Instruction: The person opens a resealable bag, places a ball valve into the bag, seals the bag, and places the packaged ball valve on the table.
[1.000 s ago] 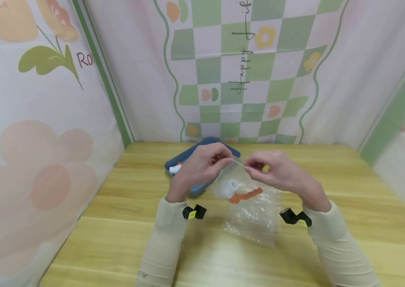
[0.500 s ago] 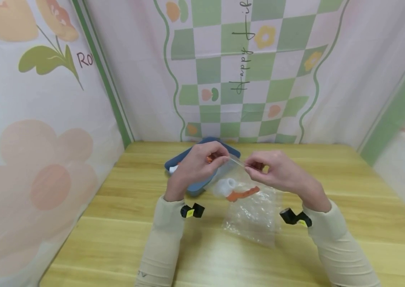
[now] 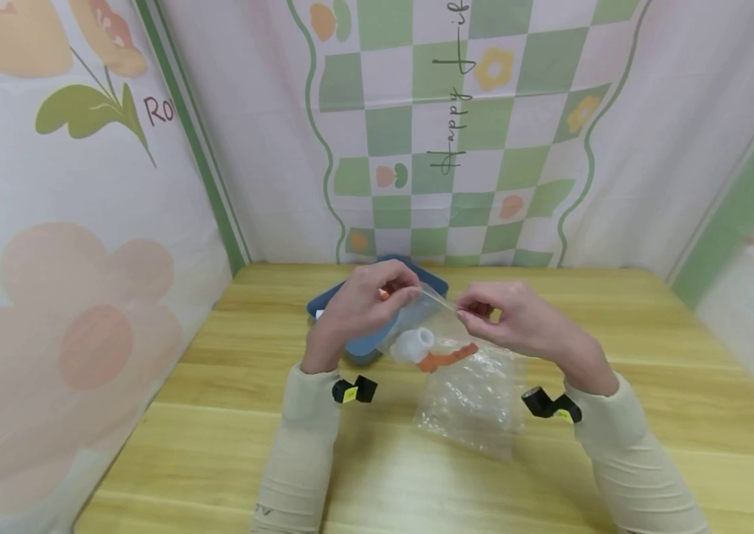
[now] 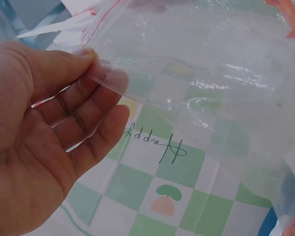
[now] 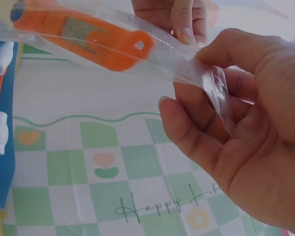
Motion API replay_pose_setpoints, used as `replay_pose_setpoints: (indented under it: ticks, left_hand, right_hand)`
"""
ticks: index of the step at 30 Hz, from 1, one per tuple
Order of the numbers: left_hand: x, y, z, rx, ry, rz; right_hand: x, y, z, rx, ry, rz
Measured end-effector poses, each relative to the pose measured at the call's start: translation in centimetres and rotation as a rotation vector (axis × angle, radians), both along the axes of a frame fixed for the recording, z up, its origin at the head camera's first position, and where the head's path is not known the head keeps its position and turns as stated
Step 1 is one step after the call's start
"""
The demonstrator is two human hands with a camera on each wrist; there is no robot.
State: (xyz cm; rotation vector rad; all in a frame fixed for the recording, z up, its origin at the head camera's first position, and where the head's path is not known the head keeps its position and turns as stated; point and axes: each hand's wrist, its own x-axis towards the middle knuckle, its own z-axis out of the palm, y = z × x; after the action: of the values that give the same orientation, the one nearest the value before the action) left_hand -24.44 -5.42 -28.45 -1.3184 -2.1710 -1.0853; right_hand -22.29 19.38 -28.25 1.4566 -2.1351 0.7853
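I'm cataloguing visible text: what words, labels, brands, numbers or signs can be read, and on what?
"Happy Li…": checkered back cloth; rest cut off.
"RO": left cloth; any more is unclear.
Left sleeve: mark too small.
Yellow stickers: too small to read.
Clear bag: no readable text.

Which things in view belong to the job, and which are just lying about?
In the job:
clear bag, pinched by left hand and right hand
orange-and-white item inside it

Lying about, probably:
blue tray with similar pieces, possibly related
patterned backdrop
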Motion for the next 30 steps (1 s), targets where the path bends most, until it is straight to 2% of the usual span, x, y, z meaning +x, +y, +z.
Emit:
replay_pose_setpoints:
  ticks: [9,16,30]
  left_hand:
    - [-0.16,-0.3,0.04,0.011,-0.014,0.001]
    - [-0.2,-0.49,0.06,0.032,-0.032,0.005]
    - [-0.3,-0.85,0.1,0.041,-0.005,0.03]
  right_hand:
    - [0.13,0.13,0.01,0.006,-0.029,-0.011]
    - [0.12,0.27,0.03,0.009,-0.014,-0.017]
    - [0.45,0.53,0.31,0.01,-0.009,-0.065]
